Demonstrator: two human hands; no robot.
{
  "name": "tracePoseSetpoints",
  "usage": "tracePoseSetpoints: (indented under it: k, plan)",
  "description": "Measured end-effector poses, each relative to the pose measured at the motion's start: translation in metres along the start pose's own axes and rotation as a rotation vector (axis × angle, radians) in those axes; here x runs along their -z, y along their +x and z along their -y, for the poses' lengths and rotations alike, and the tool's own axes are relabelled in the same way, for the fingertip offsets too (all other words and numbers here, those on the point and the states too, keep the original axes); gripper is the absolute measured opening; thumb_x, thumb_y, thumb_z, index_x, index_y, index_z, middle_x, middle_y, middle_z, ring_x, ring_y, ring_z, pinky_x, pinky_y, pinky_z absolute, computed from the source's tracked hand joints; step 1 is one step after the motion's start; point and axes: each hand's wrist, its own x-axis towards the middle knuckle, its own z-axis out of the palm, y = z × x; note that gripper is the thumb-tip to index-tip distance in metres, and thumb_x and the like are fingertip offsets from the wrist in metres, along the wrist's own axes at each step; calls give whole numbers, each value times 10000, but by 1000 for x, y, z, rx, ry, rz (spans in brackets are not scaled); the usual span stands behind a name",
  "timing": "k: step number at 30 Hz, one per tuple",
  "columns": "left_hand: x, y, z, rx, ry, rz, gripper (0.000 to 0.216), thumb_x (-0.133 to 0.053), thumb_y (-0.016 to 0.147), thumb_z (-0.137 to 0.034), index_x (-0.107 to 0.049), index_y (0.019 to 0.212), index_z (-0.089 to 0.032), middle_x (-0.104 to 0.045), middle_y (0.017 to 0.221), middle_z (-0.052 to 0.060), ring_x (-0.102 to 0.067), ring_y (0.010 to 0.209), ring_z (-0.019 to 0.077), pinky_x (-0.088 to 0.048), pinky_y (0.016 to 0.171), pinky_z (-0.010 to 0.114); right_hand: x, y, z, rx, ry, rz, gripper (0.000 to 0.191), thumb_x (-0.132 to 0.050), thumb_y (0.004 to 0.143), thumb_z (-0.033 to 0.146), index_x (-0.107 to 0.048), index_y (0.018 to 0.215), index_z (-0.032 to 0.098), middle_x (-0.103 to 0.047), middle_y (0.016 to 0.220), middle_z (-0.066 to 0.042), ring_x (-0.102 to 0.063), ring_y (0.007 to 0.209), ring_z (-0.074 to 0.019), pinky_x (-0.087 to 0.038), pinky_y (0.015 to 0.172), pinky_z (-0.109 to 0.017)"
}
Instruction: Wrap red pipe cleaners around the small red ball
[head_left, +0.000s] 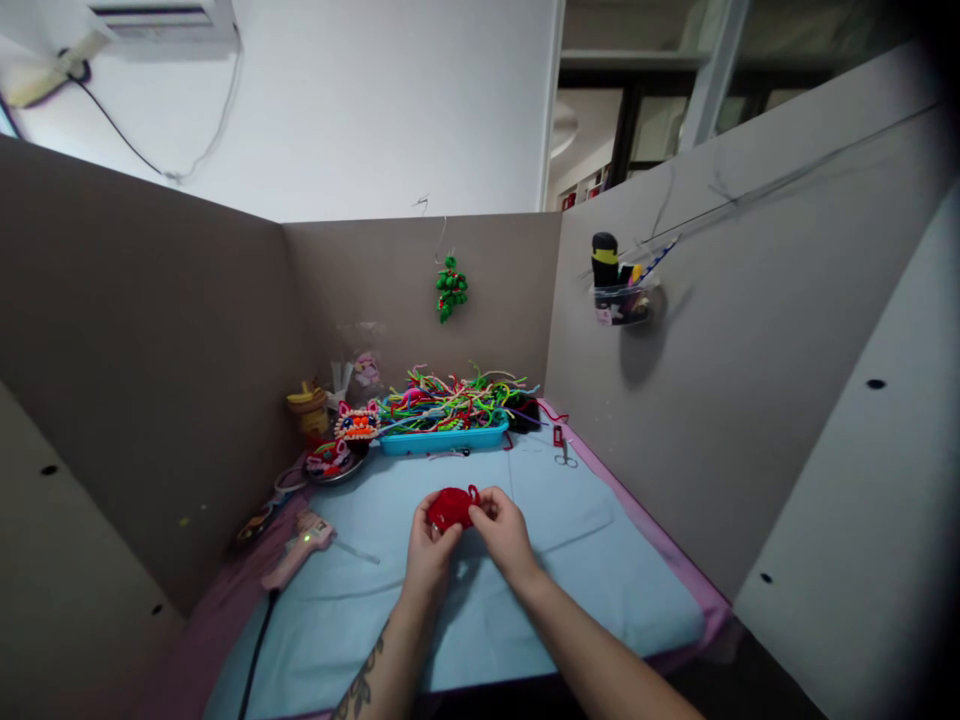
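Note:
Between both hands, over the middle of the table, is a rounded red piece (pixel 451 508) that looks fuzzy, like coiled pipe cleaner. My left hand (pixel 430 545) grips its left side, fingers behind and thumb at the lower front edge. At the right side, my right hand (pixel 504 530) pinches the piece's edge, where a small red loop sticks up. The fingers partly cover the piece. A pink glue gun (pixel 300 555) with a lit green dot lies to the left of my hands.
A blue tray (pixel 446 440) heaped with colourful pipe cleaners (pixel 457 402) stands at the back. Left of it are a metal bowl (pixel 349 472) and an orange-and-pink fuzzy figure (pixel 357 422). Scissors (pixel 565 456) lie back right. Grey partitions (pixel 420 330) enclose the blue-covered table (pixel 570 600).

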Motion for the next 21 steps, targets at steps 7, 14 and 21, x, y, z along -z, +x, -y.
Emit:
tracePoseSetpoints:
  k: [7,14,21]
  plan:
    - [3,2,0,36,-57,-17,575,-794,585,-162,-547,1101,-224,-685,1058,63,-643,976,200,-429,952,356,-3,-5,5,62,-87,54,44,-559,727,229,-565,732,186,-578,633,21,-518,595,-146,-406,563,-242]
    - [3,2,0,34,-48,2,573,-796,593,-170,-543,1105,-219,-685,1069,74,-646,992,213,-425,969,380,-1,-14,6,273,-306,76,85,-516,782,185,-593,756,208,-621,735,-21,-558,715,-186,-425,671,-286]
    - [3,3,-2,49,-108,-24,597,-820,564,-163,-540,1089,-213,-699,1035,70,-658,950,204,-430,951,369,1,-17,1,223,-253,-17,39,-602,731,201,-589,767,202,-589,776,-18,-523,729,-177,-424,676,-281]
